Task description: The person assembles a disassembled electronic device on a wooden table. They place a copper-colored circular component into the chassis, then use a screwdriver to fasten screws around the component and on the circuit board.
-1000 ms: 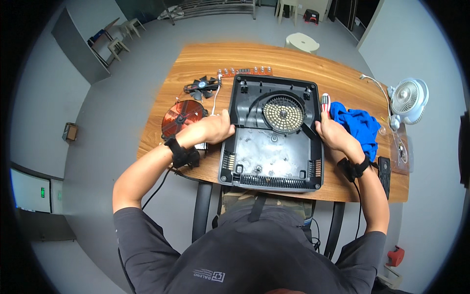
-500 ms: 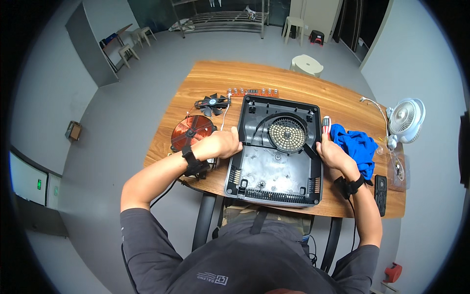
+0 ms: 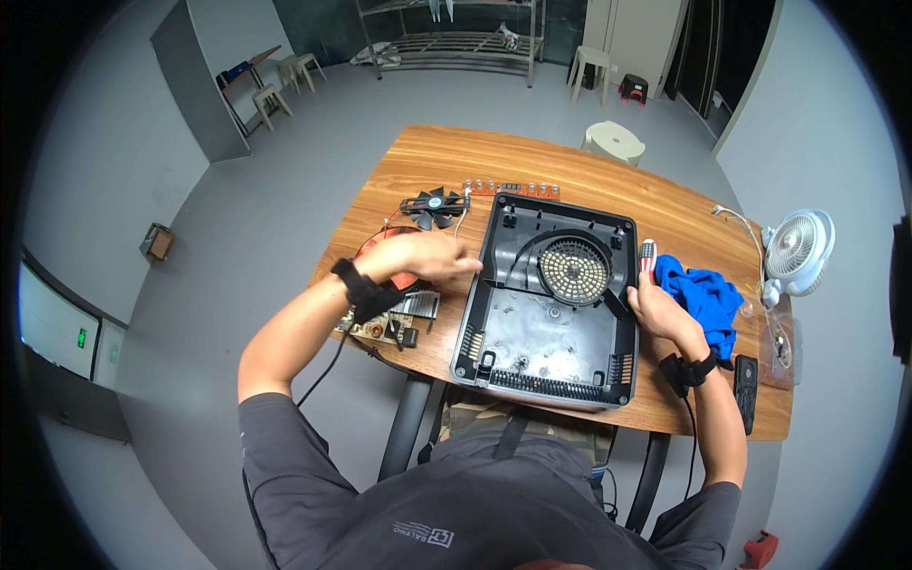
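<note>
A black plastic appliance housing (image 3: 532,344), its open inside facing up, lies on the wooden table (image 3: 532,157) before me. A round grille (image 3: 575,271) sits in its far right part. My right hand (image 3: 668,312) grips the housing's right edge, close to a red-and-white screwdriver handle (image 3: 648,255). At the left edge is my left hand (image 3: 432,258), its fingers apart and the fingertips at the rim; whether they touch it is hard to tell. Beneath that hand, a copper-coloured coil disc (image 3: 404,282) is mostly covered. Nearer me lies a circuit board with a heat sink (image 3: 414,304).
Beyond my left hand are a small black fan (image 3: 435,205) and a narrow button board (image 3: 513,189). To the right are a blue cloth (image 3: 703,302), a black oblong device (image 3: 746,394) and a white desk fan (image 3: 798,252). A pale stool (image 3: 614,142) stands past the far edge.
My left hand has loosened from the housing's left edge and shifted left and away from me, uncovering the heat-sink board. The right hand keeps its hold. The whole view has shifted slightly.
</note>
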The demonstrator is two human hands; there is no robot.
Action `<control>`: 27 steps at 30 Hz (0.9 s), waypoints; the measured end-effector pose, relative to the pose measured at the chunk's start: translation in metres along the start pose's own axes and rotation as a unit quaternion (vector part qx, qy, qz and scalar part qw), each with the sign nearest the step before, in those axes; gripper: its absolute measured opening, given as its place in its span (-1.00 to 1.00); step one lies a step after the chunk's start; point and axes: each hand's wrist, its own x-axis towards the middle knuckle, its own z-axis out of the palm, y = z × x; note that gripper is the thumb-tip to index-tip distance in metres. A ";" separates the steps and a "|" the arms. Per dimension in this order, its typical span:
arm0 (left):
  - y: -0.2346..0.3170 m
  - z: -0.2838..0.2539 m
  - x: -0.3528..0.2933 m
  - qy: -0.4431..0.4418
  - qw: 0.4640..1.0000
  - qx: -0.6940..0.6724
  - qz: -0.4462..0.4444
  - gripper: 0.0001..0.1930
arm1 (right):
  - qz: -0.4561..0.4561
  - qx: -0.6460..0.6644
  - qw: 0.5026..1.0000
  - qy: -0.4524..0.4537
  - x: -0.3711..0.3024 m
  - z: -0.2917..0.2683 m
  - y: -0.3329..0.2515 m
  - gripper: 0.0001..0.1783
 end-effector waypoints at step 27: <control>-0.135 0.001 -0.046 0.153 0.988 0.004 0.010 -0.43 | 0.032 -0.104 0.992 0.064 0.027 -0.071 -0.052 -0.55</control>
